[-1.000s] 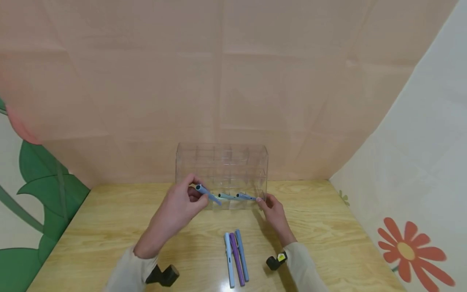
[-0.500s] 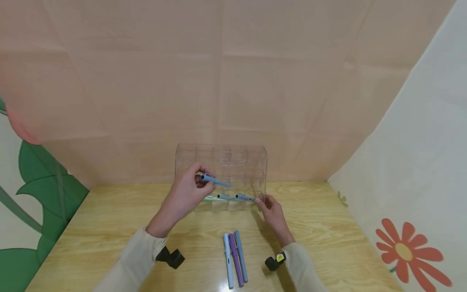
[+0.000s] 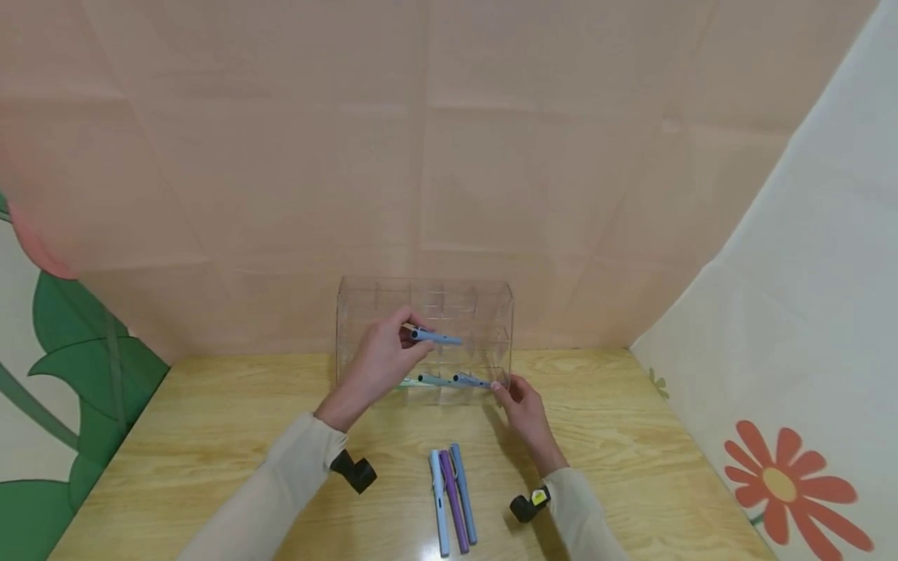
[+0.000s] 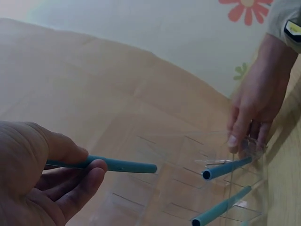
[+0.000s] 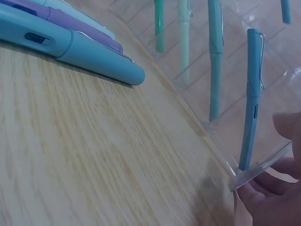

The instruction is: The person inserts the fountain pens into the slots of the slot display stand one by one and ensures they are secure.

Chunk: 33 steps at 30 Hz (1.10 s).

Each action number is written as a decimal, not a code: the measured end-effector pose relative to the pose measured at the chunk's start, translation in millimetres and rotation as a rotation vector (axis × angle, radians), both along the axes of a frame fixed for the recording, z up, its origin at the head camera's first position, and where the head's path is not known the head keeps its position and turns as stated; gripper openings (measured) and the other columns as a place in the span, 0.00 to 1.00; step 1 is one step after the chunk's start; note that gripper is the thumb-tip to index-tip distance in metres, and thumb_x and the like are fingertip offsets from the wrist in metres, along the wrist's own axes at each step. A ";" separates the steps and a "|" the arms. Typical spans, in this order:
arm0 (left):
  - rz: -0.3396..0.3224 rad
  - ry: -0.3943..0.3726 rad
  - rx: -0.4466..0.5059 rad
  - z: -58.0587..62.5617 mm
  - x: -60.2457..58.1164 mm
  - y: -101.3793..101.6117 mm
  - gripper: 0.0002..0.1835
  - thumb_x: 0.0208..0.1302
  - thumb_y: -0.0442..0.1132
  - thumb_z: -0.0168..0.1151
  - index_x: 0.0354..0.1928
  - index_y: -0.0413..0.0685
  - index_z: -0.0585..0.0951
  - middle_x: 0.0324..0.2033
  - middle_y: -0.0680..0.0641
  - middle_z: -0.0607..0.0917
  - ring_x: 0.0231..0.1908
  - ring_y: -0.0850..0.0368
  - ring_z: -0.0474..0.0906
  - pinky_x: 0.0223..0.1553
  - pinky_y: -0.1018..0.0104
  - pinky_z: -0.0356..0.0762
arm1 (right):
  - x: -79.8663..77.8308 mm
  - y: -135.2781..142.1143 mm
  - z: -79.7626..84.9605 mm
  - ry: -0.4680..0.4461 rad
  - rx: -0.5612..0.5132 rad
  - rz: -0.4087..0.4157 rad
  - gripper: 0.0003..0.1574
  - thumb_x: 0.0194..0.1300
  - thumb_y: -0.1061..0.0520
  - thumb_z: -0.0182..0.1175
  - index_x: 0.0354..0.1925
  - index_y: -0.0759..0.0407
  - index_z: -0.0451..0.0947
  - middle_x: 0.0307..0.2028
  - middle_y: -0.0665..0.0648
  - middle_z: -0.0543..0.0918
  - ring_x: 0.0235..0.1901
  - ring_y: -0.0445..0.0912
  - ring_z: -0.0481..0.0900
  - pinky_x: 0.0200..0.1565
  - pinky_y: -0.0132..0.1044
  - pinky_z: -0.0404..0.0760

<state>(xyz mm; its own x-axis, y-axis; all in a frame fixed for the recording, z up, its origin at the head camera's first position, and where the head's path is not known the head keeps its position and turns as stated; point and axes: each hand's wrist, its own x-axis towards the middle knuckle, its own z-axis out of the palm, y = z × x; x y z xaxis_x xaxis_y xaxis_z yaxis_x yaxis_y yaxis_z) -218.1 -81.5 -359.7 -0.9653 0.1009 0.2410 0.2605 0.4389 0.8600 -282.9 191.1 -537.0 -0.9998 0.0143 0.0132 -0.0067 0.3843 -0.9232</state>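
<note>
My left hand [image 3: 382, 354] pinches a blue pen [image 3: 440, 337] between thumb and fingers, nearly level, in front of the upper rows of a clear plastic pen organizer [image 3: 486, 315]. In the left wrist view the held pen [image 4: 129, 165] points right, apart from the dividers. My right hand [image 3: 524, 413] grips the organizer's lower right corner, thumb in front. Several pens lean in the bottom row: a blue pen [image 5: 252, 94] nearest the right hand, then a teal pen [image 5: 215, 61], a mint pen [image 5: 184, 42] and a green pen [image 5: 159, 28].
On the wooden table [image 3: 596, 436], in front of the organizer, lie a light blue pen [image 3: 440, 506], a purple pen [image 3: 454, 502] and a darker blue pen [image 3: 464, 495] side by side. A pinkish-brown backdrop [image 3: 421, 156] rises behind the organizer.
My left hand has moved up and to the right with the blue pen, which has turned from slanting down to nearly level. My right hand stays at the organizer's corner.
</note>
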 end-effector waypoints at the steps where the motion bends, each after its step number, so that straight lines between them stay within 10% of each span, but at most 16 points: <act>1: -0.004 0.001 0.005 -1.9 -2.6 1.6 0.08 0.73 0.37 0.69 0.50 0.51 0.82 0.46 0.47 0.90 0.45 0.53 0.89 0.44 0.60 0.88 | 0.2 0.7 0.0 0.003 0.001 0.003 0.37 0.81 0.41 0.58 0.73 0.64 0.71 0.66 0.68 0.82 0.65 0.60 0.81 0.65 0.52 0.82; 33: -0.103 0.069 -0.067 -41.6 -57.8 57.9 0.08 0.74 0.30 0.66 0.50 0.46 0.83 0.52 0.45 0.87 0.46 0.52 0.87 0.47 0.59 0.88 | 7.3 10.0 2.8 0.039 -0.016 -0.013 0.31 0.82 0.50 0.59 0.72 0.67 0.72 0.64 0.70 0.83 0.64 0.61 0.82 0.60 0.47 0.84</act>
<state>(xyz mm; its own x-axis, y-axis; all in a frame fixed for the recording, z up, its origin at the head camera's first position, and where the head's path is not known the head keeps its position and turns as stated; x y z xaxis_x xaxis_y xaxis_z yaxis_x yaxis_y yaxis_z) -275.8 -23.6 -401.3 -0.9305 0.2165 0.2955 0.3643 0.4623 0.8084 -275.5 201.1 -534.3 -0.9983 0.0278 0.0520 -0.0381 0.3694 -0.9285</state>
